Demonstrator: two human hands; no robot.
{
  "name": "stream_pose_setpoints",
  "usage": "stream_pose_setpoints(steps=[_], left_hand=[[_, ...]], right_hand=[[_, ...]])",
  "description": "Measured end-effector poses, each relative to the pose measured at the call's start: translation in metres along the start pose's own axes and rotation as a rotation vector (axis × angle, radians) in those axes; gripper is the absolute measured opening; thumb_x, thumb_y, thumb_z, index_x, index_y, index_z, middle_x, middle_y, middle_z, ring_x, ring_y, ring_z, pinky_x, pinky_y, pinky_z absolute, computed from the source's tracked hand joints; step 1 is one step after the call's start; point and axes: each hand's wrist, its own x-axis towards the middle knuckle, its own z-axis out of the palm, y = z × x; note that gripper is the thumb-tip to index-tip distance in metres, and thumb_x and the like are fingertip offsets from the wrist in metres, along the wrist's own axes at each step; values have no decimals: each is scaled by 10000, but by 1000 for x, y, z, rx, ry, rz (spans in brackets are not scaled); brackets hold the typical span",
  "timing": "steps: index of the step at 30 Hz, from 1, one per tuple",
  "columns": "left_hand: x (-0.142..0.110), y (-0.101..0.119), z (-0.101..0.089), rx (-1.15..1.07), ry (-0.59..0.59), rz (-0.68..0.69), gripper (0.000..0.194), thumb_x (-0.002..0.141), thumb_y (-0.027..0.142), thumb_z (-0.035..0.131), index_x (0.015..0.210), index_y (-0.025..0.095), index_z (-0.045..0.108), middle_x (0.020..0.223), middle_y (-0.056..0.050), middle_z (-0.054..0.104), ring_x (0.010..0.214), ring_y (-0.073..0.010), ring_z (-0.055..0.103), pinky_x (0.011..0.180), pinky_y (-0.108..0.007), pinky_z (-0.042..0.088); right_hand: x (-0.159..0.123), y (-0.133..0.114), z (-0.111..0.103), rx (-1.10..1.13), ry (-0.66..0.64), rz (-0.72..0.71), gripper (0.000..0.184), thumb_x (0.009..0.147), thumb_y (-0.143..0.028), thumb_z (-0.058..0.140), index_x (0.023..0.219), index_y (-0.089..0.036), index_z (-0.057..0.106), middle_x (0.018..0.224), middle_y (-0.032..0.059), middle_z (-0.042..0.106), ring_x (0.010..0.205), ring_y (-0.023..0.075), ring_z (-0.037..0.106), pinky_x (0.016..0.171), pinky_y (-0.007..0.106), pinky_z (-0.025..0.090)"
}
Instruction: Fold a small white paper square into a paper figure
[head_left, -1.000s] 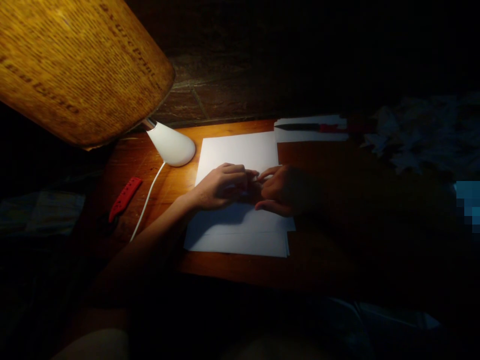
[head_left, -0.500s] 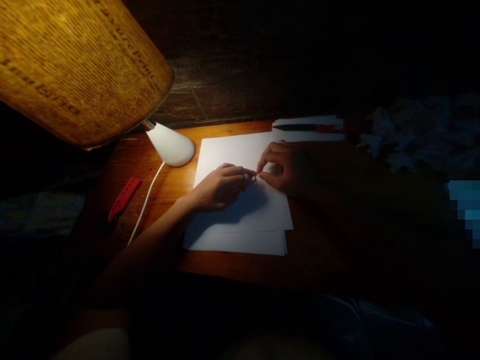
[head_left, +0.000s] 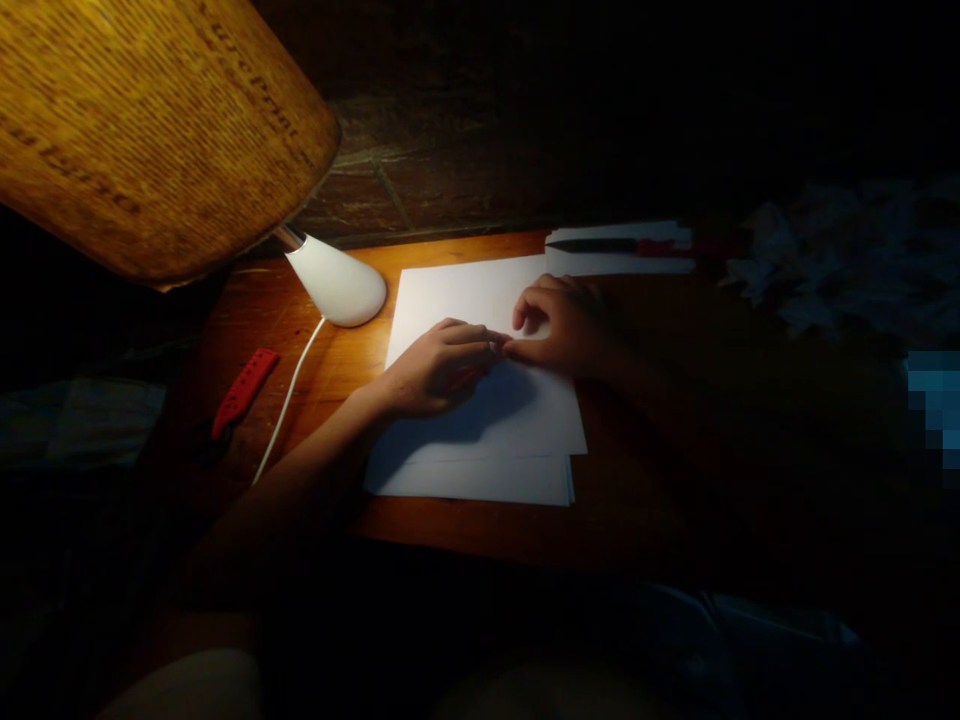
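Observation:
A stack of white paper sheets [head_left: 480,440] lies on a wooden desk [head_left: 315,370] under lamplight. My left hand [head_left: 435,365] rests on the paper with its fingers curled, fingertips pinching something small I cannot make out. My right hand [head_left: 559,325] is curled too, its fingertips meeting the left hand's at the middle of the top sheet. Both hands press down on the paper.
A white lamp base [head_left: 337,285] with a woven shade [head_left: 150,130] and white cord [head_left: 289,395] stands at the left. A red strip-shaped object [head_left: 244,392] lies left of the cord. A red-handled knife [head_left: 630,245] lies on paper at the back. Crumpled paper [head_left: 847,270] sits at right.
My right hand has moved from below the left fingertips up and back, then settled with its fingertips against the left hand's. The left hand has hardly moved.

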Motion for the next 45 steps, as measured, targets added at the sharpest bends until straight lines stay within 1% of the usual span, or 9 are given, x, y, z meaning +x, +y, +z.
stream_pose_setpoints(steps=[10,17,21,26,29,31,37,41,45], left_hand=[[0,1,1,6,22,2,231,865,133,559,1048,236,657,1333,-97,773,1144,-240,748,1010,-426,548],[0,2,0,13,-21,-48,190,844,140,556,985,239,637,1272,-85,781,1215,-251,738,1044,-427,532],[0,2,1,18,-4,-31,217,837,130,557,1005,237,644,1263,-85,778,1194,-259,744,1020,-430,529],[-1,3,2,5,24,-23,195,885,163,570,1046,235,654,1147,-82,781,1119,-251,760,978,-417,541],[-2,3,2,-5,24,-29,180,906,164,563,1046,237,651,1098,-72,774,1107,-245,758,978,-415,545],[-3,3,1,-2,28,-13,194,897,166,572,1060,236,651,1119,-78,769,1082,-244,751,960,-416,552],[-4,3,0,-10,27,-1,302,920,166,555,1199,223,658,1202,-109,742,1107,-247,725,953,-418,561],[-5,2,-1,49,26,-18,374,938,165,554,1298,201,646,1289,-126,731,1212,-265,699,1050,-443,530],[-4,3,-3,124,24,-29,346,979,179,569,1301,236,680,1295,-93,736,1201,-261,683,1069,-449,484]], right_hand=[[5,-14,3,-95,-57,152,267,726,-342,844,838,-236,626,1030,80,617,1106,362,551,969,489,388],[5,-13,11,-45,29,135,262,686,-293,808,781,-242,569,989,82,619,1055,349,547,921,497,421],[4,-14,8,-70,-2,155,270,696,-303,826,807,-239,588,1025,89,630,1093,365,555,955,521,413],[0,-11,1,-1,1,91,96,834,-272,707,807,-240,621,999,76,652,1065,329,571,977,508,406],[-1,-12,0,-5,5,102,64,863,-228,659,804,-242,641,995,75,671,1078,327,587,987,506,405],[-2,-13,0,-25,-5,102,58,851,-250,697,818,-241,651,1010,76,683,1111,340,591,1002,510,399],[-3,-17,0,-84,-37,106,209,801,-364,814,895,-239,675,1078,84,694,1148,346,592,1009,473,373],[-2,-16,1,-59,-26,120,193,769,-326,813,861,-243,665,1065,77,696,1135,348,591,978,464,368],[-5,-11,2,0,20,58,143,751,-247,764,831,-249,645,1029,66,699,1117,347,585,981,481,365]])
